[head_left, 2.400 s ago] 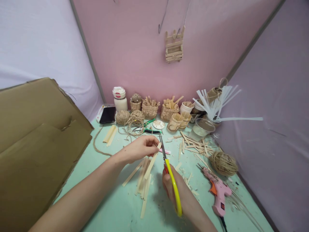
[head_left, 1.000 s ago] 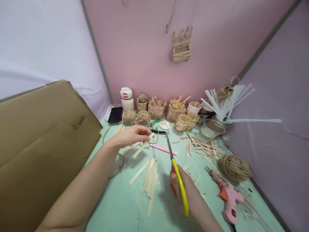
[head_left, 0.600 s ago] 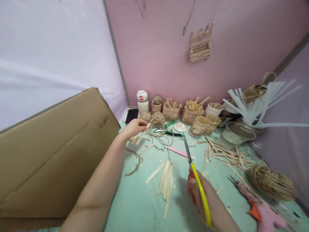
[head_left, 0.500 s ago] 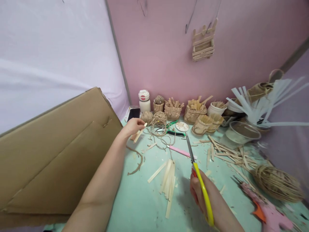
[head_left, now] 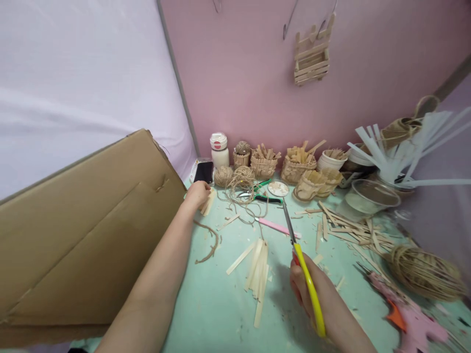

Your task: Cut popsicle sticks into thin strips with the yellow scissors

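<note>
My right hand (head_left: pixel 306 279) grips a pair of scissors (head_left: pixel 290 228) with a yellow and red handle; the closed blades point away from me. Curled at the far left of the table, my left hand (head_left: pixel 198 194) has its fingers on flat wooden strips (head_left: pixel 209 203), though the fingertips are partly hidden. A bundle of pale wooden strips (head_left: pixel 257 269) lies fanned out between my arms, with one single strip (head_left: pixel 240 258) beside it. Beyond the scissors is a pink-handled cutter (head_left: pixel 276 227). A curved piece of twine (head_left: pixel 212 245) lies beside my left forearm.
A large cardboard sheet (head_left: pixel 84 235) leans at the left. Green-handled pliers (head_left: pixel 268 199) and tangled twine (head_left: pixel 243 184) lie in the back middle. Baskets of sticks (head_left: pixel 264 164) line the wall. At right are loose sticks (head_left: pixel 346 230), a twine bundle (head_left: pixel 425 272) and a pink glue gun (head_left: pixel 412 318).
My left hand has moved slightly left and down; the strip that it held raised now lies lower, among the other strips. My right hand still holds the scissors. The view has shifted slightly.
</note>
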`<state>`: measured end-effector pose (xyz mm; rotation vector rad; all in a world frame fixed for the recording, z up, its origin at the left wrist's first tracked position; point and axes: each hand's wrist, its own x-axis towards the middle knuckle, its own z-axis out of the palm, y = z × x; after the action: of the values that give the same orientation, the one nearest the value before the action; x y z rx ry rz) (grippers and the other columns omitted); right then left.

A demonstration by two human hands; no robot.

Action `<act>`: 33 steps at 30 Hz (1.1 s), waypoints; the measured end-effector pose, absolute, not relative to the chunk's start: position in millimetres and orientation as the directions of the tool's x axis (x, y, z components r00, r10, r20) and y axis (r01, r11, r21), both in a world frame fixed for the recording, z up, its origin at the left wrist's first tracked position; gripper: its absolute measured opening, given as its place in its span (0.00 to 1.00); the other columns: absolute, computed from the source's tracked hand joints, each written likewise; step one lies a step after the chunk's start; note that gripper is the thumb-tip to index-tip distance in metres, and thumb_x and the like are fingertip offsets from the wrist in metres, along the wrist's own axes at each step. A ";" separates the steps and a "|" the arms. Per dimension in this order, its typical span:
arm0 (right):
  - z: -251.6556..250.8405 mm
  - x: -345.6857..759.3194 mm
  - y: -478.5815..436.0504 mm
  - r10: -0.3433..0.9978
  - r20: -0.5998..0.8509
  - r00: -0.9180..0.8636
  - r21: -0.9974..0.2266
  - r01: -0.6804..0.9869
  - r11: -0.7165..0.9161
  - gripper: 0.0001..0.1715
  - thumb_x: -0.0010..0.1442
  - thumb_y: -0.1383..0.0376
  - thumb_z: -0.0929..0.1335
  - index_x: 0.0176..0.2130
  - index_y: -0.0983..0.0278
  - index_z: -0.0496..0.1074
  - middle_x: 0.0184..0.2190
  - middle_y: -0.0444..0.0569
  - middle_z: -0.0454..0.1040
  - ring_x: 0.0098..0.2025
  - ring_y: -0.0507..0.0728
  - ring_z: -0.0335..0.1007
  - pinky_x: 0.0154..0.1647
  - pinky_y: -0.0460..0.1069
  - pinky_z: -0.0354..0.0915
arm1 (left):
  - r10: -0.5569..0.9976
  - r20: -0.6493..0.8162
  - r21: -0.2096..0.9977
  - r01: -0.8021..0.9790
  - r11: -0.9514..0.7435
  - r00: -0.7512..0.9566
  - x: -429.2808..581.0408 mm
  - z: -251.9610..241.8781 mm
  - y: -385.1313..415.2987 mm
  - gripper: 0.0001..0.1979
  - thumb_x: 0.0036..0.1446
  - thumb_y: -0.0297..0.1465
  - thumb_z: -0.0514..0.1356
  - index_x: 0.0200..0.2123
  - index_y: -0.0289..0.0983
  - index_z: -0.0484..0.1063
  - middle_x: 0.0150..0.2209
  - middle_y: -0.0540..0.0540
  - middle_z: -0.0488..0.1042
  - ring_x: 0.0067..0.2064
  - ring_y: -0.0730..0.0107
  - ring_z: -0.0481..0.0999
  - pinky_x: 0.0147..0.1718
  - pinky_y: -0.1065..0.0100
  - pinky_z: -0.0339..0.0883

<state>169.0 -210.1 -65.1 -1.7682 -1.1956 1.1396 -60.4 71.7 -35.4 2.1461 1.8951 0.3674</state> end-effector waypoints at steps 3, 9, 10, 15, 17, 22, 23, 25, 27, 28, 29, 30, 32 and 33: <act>-66.9 170.4 -209.7 0.947 -0.259 0.189 -0.892 0.329 -0.309 0.25 0.60 0.42 0.55 0.29 0.59 0.52 0.17 0.36 0.54 0.16 0.49 0.48 0.16 0.46 0.45 | 0.991 0.052 0.329 0.934 -0.137 0.127 -59.0 -26.6 68.7 0.12 0.53 0.29 0.56 0.40 0.35 0.75 0.44 0.39 0.76 0.46 0.60 0.73 0.43 0.67 0.63; -66.1 174.2 -210.2 0.958 -0.238 0.157 -0.879 0.385 -0.281 0.23 0.62 0.44 0.55 0.29 0.59 0.52 0.19 0.38 0.57 0.19 0.50 0.52 0.18 0.45 0.49 | 0.957 0.039 0.312 0.906 -0.286 0.288 -30.0 -1.2 41.8 0.10 0.54 0.33 0.56 0.34 0.36 0.76 0.37 0.43 0.78 0.39 0.65 0.74 0.37 0.69 0.62; -65.0 174.4 -210.3 0.962 -0.223 0.160 -0.884 0.382 -0.268 0.23 0.62 0.44 0.55 0.29 0.59 0.52 0.19 0.38 0.57 0.19 0.50 0.52 0.18 0.45 0.49 | 0.945 0.025 0.312 0.896 -0.317 0.325 -21.6 2.2 33.3 0.10 0.53 0.34 0.57 0.32 0.36 0.76 0.34 0.43 0.78 0.37 0.65 0.74 0.35 0.69 0.62; -62.3 175.3 -210.1 0.966 -0.185 0.181 -0.886 0.394 -0.244 0.21 0.62 0.46 0.57 0.29 0.59 0.53 0.19 0.38 0.58 0.18 0.50 0.53 0.18 0.45 0.50 | 0.724 -0.101 0.258 0.721 -0.644 0.683 14.4 12.1 -11.4 0.13 0.54 0.35 0.54 0.28 0.36 0.76 0.28 0.45 0.76 0.29 0.69 0.71 0.28 0.70 0.56; -63.1 176.0 -209.6 0.964 -0.189 0.187 -0.883 0.397 -0.250 0.21 0.62 0.46 0.57 0.29 0.59 0.53 0.19 0.38 0.57 0.19 0.50 0.53 0.19 0.45 0.50 | 0.591 -0.221 0.283 0.631 -0.723 0.776 21.8 11.3 -22.4 0.11 0.52 0.33 0.54 0.29 0.36 0.76 0.28 0.46 0.76 0.29 0.70 0.71 0.27 0.71 0.56; -64.1 176.8 -208.5 0.958 -0.204 0.200 -0.877 0.397 -0.270 0.23 0.61 0.44 0.57 0.29 0.59 0.53 0.20 0.38 0.58 0.21 0.51 0.53 0.21 0.46 0.50 | 0.499 -0.406 0.220 0.612 -0.759 0.765 30.4 -0.9 -28.7 0.12 0.49 0.35 0.56 0.31 0.36 0.77 0.30 0.45 0.77 0.29 0.69 0.71 0.24 0.71 0.54; -63.5 176.8 -208.5 0.958 -0.204 0.203 -0.874 0.402 -0.271 0.23 0.61 0.44 0.57 0.29 0.59 0.53 0.20 0.38 0.58 0.21 0.51 0.53 0.21 0.46 0.51 | 0.490 -0.422 0.207 0.607 -0.768 0.763 31.7 -4.1 -28.4 0.13 0.48 0.35 0.56 0.32 0.36 0.77 0.30 0.45 0.77 0.29 0.69 0.71 0.24 0.71 0.54; -61.4 176.8 -209.0 0.955 -0.213 0.208 -0.865 0.414 -0.283 0.23 0.61 0.44 0.57 0.30 0.59 0.53 0.20 0.39 0.59 0.22 0.52 0.54 0.22 0.46 0.51 | 0.460 -0.450 0.204 0.590 -0.781 0.765 34.3 -10.0 -27.8 0.14 0.48 0.36 0.55 0.32 0.36 0.77 0.30 0.44 0.77 0.29 0.68 0.71 0.24 0.70 0.55; -58.4 176.5 -209.8 0.952 -0.229 0.204 -0.859 0.418 -0.296 0.22 0.61 0.45 0.57 0.30 0.59 0.54 0.21 0.40 0.61 0.23 0.52 0.54 0.22 0.46 0.52 | 0.444 -0.475 0.209 0.588 -0.781 0.760 36.6 -15.1 -27.9 0.16 0.48 0.38 0.54 0.31 0.35 0.78 0.29 0.43 0.77 0.28 0.67 0.71 0.23 0.70 0.55; -56.9 176.3 -210.0 0.949 -0.240 0.203 -0.857 0.415 -0.306 0.21 0.61 0.45 0.57 0.30 0.59 0.54 0.22 0.40 0.62 0.23 0.52 0.54 0.22 0.46 0.52 | 0.444 -0.484 0.209 0.593 -0.778 0.754 37.7 -17.2 -28.2 0.18 0.48 0.40 0.54 0.31 0.34 0.78 0.29 0.42 0.77 0.28 0.66 0.71 0.23 0.70 0.55; -55.5 176.0 -210.2 0.947 -0.253 0.200 -0.854 0.413 -0.316 0.21 0.60 0.45 0.57 0.30 0.59 0.54 0.22 0.40 0.62 0.23 0.52 0.54 0.22 0.46 0.52 | 0.448 -0.492 0.206 0.600 -0.773 0.746 38.6 -19.1 -28.4 0.19 0.48 0.41 0.54 0.31 0.34 0.78 0.28 0.42 0.77 0.28 0.66 0.71 0.23 0.69 0.55; -54.3 175.7 -210.2 0.944 -0.260 0.203 -0.850 0.415 -0.324 0.21 0.60 0.45 0.58 0.30 0.59 0.54 0.22 0.40 0.63 0.22 0.52 0.54 0.22 0.46 0.51 | 0.453 -0.499 0.203 0.608 -0.768 0.739 39.4 -20.7 -28.6 0.19 0.48 0.42 0.54 0.31 0.34 0.78 0.28 0.41 0.76 0.28 0.66 0.71 0.23 0.69 0.55; -52.5 175.2 -209.8 0.940 -0.271 0.207 -0.843 0.421 -0.335 0.21 0.60 0.45 0.58 0.30 0.59 0.54 0.23 0.41 0.65 0.23 0.52 0.55 0.22 0.46 0.52 | 0.455 -0.506 0.202 0.613 -0.764 0.733 40.6 -23.5 -28.5 0.19 0.48 0.41 0.54 0.31 0.33 0.78 0.29 0.41 0.77 0.27 0.66 0.71 0.23 0.69 0.56; -51.9 175.0 -209.6 0.940 -0.273 0.207 -0.841 0.422 -0.338 0.21 0.60 0.45 0.58 0.30 0.59 0.54 0.24 0.41 0.65 0.23 0.52 0.55 0.22 0.46 0.52 | 0.450 -0.507 0.207 0.610 -0.765 0.736 40.9 -24.7 -28.1 0.19 0.48 0.40 0.54 0.31 0.33 0.78 0.29 0.41 0.77 0.27 0.66 0.70 0.24 0.69 0.56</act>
<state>175.0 -209.6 -51.9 -1.8660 -1.2638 1.0725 40.9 -28.1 -24.7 2.5766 0.8182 -0.6186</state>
